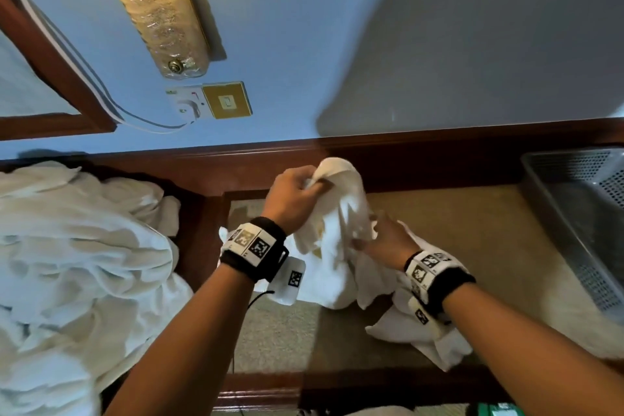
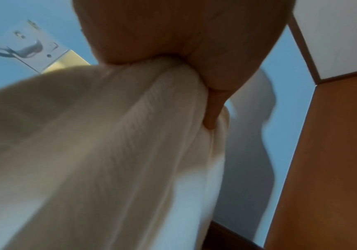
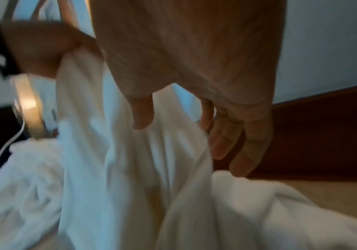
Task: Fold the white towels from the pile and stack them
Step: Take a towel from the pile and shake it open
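My left hand [image 1: 297, 192] grips the bunched top of a white towel [image 1: 337, 246] and holds it up above the beige table top [image 1: 472, 240]. The towel hangs down in folds, its lower end on the table. In the left wrist view my left hand [image 2: 194, 42] is wrapped around the gathered cloth [image 2: 109, 152]. My right hand [image 1: 378, 240] is lower, on the towel's right side. The right wrist view shows my right hand [image 3: 173, 121] holding a fold of the towel [image 3: 130, 169] loosely between thumb and index finger, the other fingers nearly straight. My left hand [image 3: 40, 47] shows above it.
A big pile of crumpled white towels [image 1: 77, 246] lies at the left. A grey perforated basket [image 1: 580, 213] stands at the right edge. More white cloth [image 1: 422, 338] lies under my right wrist. A dark wooden rail [image 1: 439, 152] and the wall run behind the table.
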Motion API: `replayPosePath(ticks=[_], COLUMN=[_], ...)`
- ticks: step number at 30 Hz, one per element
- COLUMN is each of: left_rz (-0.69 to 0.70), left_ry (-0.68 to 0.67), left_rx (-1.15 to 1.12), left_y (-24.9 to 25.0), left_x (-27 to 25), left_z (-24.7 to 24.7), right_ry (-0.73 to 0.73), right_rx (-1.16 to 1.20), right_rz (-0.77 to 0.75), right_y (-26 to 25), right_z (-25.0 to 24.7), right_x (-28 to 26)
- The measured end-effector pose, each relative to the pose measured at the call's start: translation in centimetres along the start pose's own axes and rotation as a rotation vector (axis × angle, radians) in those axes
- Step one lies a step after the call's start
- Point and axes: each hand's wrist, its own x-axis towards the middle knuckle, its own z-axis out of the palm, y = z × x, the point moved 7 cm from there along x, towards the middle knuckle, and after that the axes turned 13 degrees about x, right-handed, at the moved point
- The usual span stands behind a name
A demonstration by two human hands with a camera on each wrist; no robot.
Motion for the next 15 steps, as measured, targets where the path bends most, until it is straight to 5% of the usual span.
replayPosePath(ticks=[4,8,11,15], left_rz=[-0.065,-0.182,-0.145,0.071], left_ry=[0.014,-0.033,-0.123,-0.285], left_rx=[0.106,0.355,0.649,0.499], left_y=[-1.6,-5.5,-5.4,-1.4], left_x=[1.7,1.5,0.8,1.2], left_z=[-0.7,-1.5,-0.4,4.9], right_ry=[-0.011,0.167,0.151,0.022], right_rx=[-0.174,0.051,0.226,0.193], right_rz=[0.155,0.108,-0.120,-0.607], right_y=[5.7,7.1,2.6,-7.9], right_z=[3.3,0.9,-1.2,-3.5], right_x=[0.2,0.4,0.8,-1.4])
